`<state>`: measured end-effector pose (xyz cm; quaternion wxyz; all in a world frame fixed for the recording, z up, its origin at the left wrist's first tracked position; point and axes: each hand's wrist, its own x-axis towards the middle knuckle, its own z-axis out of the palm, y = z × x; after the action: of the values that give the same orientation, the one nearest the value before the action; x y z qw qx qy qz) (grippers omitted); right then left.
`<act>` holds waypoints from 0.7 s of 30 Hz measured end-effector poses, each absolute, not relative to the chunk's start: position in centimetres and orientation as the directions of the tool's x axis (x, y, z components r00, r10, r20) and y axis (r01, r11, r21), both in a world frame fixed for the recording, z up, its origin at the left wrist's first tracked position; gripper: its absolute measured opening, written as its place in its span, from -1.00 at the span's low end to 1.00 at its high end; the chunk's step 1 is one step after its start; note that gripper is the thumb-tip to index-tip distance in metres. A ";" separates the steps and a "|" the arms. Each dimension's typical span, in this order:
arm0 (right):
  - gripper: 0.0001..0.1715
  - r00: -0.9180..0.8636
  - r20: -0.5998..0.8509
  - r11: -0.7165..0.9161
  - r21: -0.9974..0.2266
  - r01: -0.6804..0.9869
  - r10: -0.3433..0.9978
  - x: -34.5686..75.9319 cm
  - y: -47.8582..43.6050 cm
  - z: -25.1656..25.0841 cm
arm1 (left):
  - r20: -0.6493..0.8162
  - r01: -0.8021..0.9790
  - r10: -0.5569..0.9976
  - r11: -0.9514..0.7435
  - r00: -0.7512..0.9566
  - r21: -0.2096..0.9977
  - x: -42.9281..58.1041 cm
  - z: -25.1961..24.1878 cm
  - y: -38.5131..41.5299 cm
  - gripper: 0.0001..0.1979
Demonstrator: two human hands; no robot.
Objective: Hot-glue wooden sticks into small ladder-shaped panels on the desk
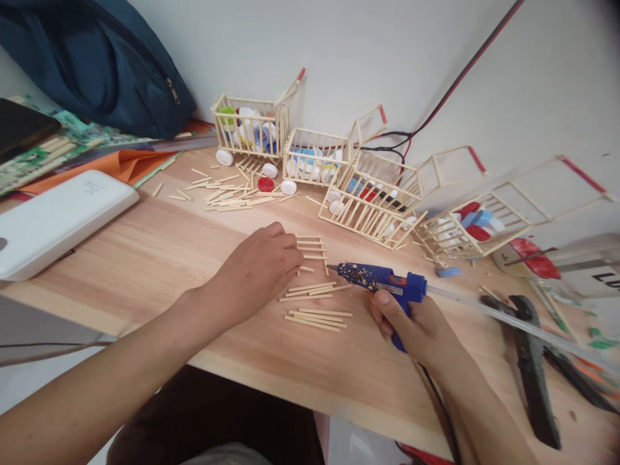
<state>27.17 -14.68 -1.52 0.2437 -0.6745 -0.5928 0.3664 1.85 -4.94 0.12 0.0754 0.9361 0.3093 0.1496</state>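
Note:
My right hand [416,326] is wrapped round the handle of a blue glue gun [382,281], whose nozzle points left toward a small row of thin wooden sticks [310,248] on the wooden table [159,252]. My left hand [259,268] rests palm down on the table with its fingertips curled against that row of sticks. More loose sticks [314,310] lie in small bunches just in front of the two hands. A clear glue stick [484,310] juts out of the back of the gun to the right.
Several stick-built toy carts [252,126] holding coloured bottle caps stand along the back wall, with scattered sticks [227,194] and caps in front. A white flat box [58,219] lies left, a dark blue bag [97,58] behind it. Black pliers [533,368] lie right.

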 end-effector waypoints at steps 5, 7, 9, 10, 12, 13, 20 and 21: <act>-0.42 0.028 -0.189 -0.162 -0.749 0.642 0.982 27.0 -14.6 -1.4 | 0.238 0.551 0.596 -0.801 0.767 0.232 1.8 0.3 -5.0 -0.79; -0.42 0.023 -0.180 -0.153 -0.752 0.641 0.983 27.0 -14.6 -1.4 | 0.243 0.551 0.596 -0.802 0.765 0.231 1.8 0.3 -5.0 -0.78; -0.42 0.014 -0.190 -0.156 -0.759 0.632 0.982 27.1 -14.6 -1.5 | 0.247 0.552 0.597 -0.801 0.763 0.231 1.8 0.3 -5.0 -0.78; -0.42 0.004 -0.199 -0.158 -0.763 0.627 0.980 27.2 -14.6 -1.5 | 0.246 0.553 0.598 -0.800 0.763 0.232 1.8 0.3 -5.0 -0.78; -0.44 -0.022 -0.221 -0.161 -0.771 0.616 0.975 27.5 -14.5 -1.6 | 0.241 0.556 0.602 -0.797 0.761 0.234 1.8 0.3 -5.0 -0.78; -0.44 -0.030 -0.228 -0.162 -0.773 0.614 0.973 27.7 -14.5 -1.7 | 0.239 0.558 0.603 -0.796 0.761 0.235 1.8 0.3 -5.0 -0.78; -0.43 -0.031 -0.228 -0.161 -0.770 0.617 0.973 28.0 -14.4 -1.9 | 0.208 0.566 0.610 -0.790 0.765 0.234 1.8 0.4 -5.1 -0.79; -0.43 -0.019 -0.217 -0.160 -0.773 0.614 0.976 27.9 -14.5 -1.9 | 0.207 0.566 0.610 -0.790 0.765 0.234 1.8 0.5 -5.1 -0.80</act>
<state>27.86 -14.46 -1.92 0.2367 -0.6590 -0.6034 0.3817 1.77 -5.07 0.46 0.0793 0.9362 0.3139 0.1371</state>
